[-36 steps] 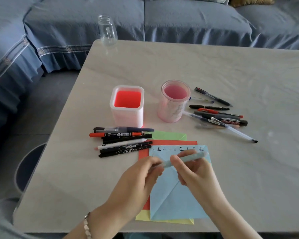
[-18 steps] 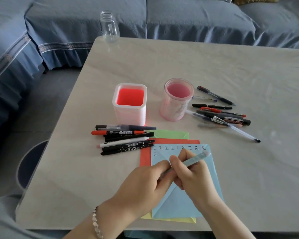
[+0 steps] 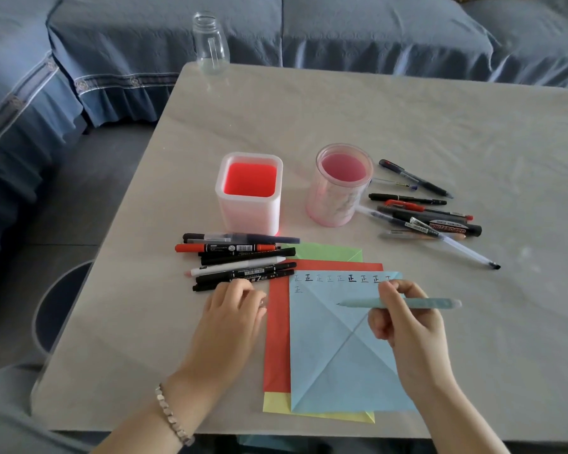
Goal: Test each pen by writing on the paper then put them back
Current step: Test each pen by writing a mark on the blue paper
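Testing step: my right hand point(image 3: 407, 335) grips the pale blue pen point(image 3: 435, 303), tip bared above the blue paper point(image 3: 328, 362). My left hand point(image 3: 233, 312) rests curled beside it, contents unclear. Next, I judge, the tip goes down beneath the row of characters point(image 3: 341, 278).

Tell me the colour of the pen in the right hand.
Pale teal pen, seen in the head view.

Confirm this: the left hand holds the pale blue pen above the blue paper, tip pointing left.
Wrong hand: in the head view the right hand holds the pale blue pen above the blue paper, tip pointing left.
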Motion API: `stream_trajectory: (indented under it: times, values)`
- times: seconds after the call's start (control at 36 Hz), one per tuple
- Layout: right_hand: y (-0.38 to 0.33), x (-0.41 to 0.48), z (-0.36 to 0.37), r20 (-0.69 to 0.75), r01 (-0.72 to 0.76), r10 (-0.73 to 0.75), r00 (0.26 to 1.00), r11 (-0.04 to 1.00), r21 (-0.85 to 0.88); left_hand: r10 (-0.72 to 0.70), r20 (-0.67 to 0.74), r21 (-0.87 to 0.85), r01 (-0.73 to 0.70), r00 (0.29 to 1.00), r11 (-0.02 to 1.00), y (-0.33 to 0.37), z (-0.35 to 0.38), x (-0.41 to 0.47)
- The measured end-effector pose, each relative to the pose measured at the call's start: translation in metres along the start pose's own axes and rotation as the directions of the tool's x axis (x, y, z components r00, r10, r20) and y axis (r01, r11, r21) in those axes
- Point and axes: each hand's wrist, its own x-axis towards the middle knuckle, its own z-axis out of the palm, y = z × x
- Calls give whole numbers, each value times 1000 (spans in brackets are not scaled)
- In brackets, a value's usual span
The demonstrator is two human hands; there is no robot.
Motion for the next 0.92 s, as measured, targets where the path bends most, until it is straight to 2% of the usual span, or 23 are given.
stream_trajectory:
  times: [0.11,0.19,0.31,0.36,0.56,0.67,0.81,0.92]
  values:
    - [0,0,1,-12,5,-5,1000,1000,-11,-17,-85,43,21,996,999,8,4,-2]
    - [0,0,2,-32,-1,1,999,1000,8,69,-133,-18,-72,989,997,21,5,-5]
    - [2,1,7,-19,5,-4,1000,999,39,321,9,-116,-318,947,941,34,9,-10]
    - [2,3,9,5,26,-26,1000,999,31,386,83,-141,-373,919,917,36,14,-12]
    - [6,17,18,-13,155,-156,988,984,-89,331,253,-138,-305,909,942,31,21,-13]
    - [10,28,29,-2,206,-207,978,972,-114,309,252,-147,-279,917,949,32,21,-13]
    - [22,39,46,39,204,-200,979,968,-144,305,223,-156,-275,926,949,33,21,-11]
    - [36,39,52,-30,241,-255,967,940,-240,300,217,-152,-272,929,950,33,22,-10]
